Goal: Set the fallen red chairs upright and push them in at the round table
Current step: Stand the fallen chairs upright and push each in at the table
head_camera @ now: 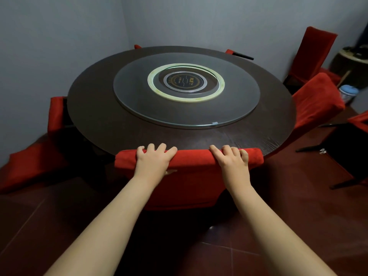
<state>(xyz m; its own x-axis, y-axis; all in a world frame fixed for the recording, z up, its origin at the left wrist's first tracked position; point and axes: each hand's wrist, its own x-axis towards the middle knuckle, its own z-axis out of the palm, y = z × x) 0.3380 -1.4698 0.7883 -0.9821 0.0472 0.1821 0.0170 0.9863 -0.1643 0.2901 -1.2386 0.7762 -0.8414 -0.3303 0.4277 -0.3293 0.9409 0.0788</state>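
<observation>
A red-covered chair stands upright right in front of me, its back top against the near edge of the dark round table. My left hand and my right hand both rest over the top of its backrest, fingers curled over the far side. Another red chair leans at the table's right edge. A red chair lies fallen on the floor at the left, and one lies on its side at the right with black legs sticking out.
A glass turntable covers the table's middle. Red chair backs show at the left edge and behind the table. An upright red chair stands at the back right wall, near a dark pot and a blue-lidded jar.
</observation>
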